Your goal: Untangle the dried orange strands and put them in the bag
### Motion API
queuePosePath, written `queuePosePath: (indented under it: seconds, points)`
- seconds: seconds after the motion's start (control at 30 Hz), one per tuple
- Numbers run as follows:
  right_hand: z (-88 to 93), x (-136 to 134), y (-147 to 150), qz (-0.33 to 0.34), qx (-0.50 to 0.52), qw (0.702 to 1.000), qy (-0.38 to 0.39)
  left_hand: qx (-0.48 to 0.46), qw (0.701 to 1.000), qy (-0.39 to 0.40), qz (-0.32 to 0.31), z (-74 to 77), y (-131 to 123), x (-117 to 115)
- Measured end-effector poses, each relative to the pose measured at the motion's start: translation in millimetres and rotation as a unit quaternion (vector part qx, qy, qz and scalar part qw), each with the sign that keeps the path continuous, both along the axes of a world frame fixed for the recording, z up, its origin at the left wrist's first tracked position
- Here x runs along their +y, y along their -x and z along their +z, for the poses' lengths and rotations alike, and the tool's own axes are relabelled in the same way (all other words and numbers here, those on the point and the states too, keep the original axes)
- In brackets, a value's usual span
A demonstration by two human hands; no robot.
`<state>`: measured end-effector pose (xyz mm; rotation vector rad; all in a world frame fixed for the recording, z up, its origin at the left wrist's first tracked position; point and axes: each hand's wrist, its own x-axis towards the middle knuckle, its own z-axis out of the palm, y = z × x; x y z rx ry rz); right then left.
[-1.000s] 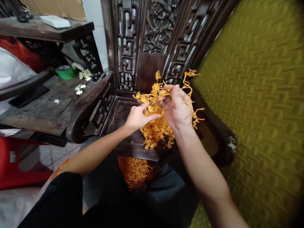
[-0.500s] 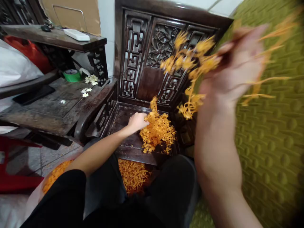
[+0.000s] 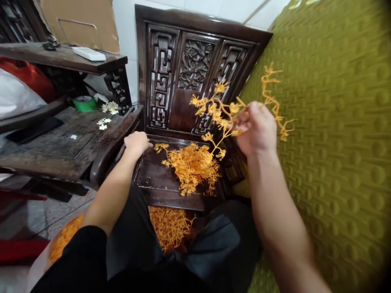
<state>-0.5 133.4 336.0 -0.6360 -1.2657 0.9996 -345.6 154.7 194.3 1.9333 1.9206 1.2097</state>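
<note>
My right hand (image 3: pixel 256 126) is raised above the chair seat, closed around a branching orange sprig (image 3: pixel 215 114) with flower-like tufts. More thin orange stems (image 3: pixel 270 95) stick out on the far side of that hand. Lower on the left, my left hand (image 3: pixel 137 144) is closed at the left end of another orange sprig (image 3: pixel 161 147), which trails out of a heap of orange sprigs (image 3: pixel 192 165). Its fingertips appear to pinch that end, though the contact is small. The heap lies on the dark wooden chair seat (image 3: pixel 155 171).
Between my knees is a mass of orange stems (image 3: pixel 171 228). A bag of orange pieces (image 3: pixel 65 240) is at lower left. Green tape (image 3: pixel 84 103) and white blossoms (image 3: pixel 110 107) lie on the wooden side seat (image 3: pixel 58 154). A yellow-green textured mat (image 3: pixel 330 162) stands on the right.
My left hand has moved left from the heap, and a sprig now stretches toward it. My right hand has come down and left with its sprig. The view has shifted slightly.
</note>
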Motion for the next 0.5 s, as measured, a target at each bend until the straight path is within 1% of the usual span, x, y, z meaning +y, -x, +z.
queuePosePath:
  seconds: [0.03, 0.1, 0.13, 0.17, 0.23, 0.27, 0.3, 0.37, 0.43, 0.5]
  points:
    - [-14.2, -1.2, -0.8, 0.004, -0.006, 1.000, 0.015, 0.005, 1.000, -0.010, 0.022, 5.1, 3.7, -4.3]
    - [-38.9, -5.5, -0.9, 0.031, -0.016, 0.998, 0.057, 0.011, 0.999, -0.023, 0.041, 17.8, -5.0, -15.3]
    - [-49.2, -8.4, -0.3, 0.046, -0.016, 0.996, 0.077, -0.003, 0.999, -0.040, 0.022, 24.8, -15.6, -21.4]
    - [-58.1, -11.7, 0.8, 0.060, -0.014, 0.994, 0.094, -0.030, 0.998, -0.058, -0.010, 31.9, -28.4, -27.6]
    - [-72.2, -18.3, 3.3, 0.084, -0.007, 0.989, 0.123, -0.082, 0.991, -0.075, -0.071, 44.5, -55.3, -39.8]
    - [-77.7, -21.2, 4.6, 0.096, 0.000, 0.986, 0.136, -0.089, 0.989, -0.078, -0.089, 49.3, -67.4, -45.7]
    - [-82.3, -23.7, 5.7, 0.109, 0.007, 0.983, 0.147, -0.081, 0.988, -0.077, -0.105, 53.0, -77.9, -51.3]
    - [-89.8, -28.1, 7.6, 0.143, 0.015, 0.977, 0.160, -0.029, 0.986, -0.069, -0.149, 56.5, -95.0, -61.3]
    - [-95.7, -32.0, 9.2, 0.180, 0.005, 0.970, 0.160, 0.035, 0.977, -0.050, -0.206, 56.1, -108.7, -68.7]
    - [-100.2, -35.6, 10.7, 0.207, -0.017, 0.966, 0.151, 0.080, 0.963, -0.028, -0.254, 54.0, -119.9, -72.1]
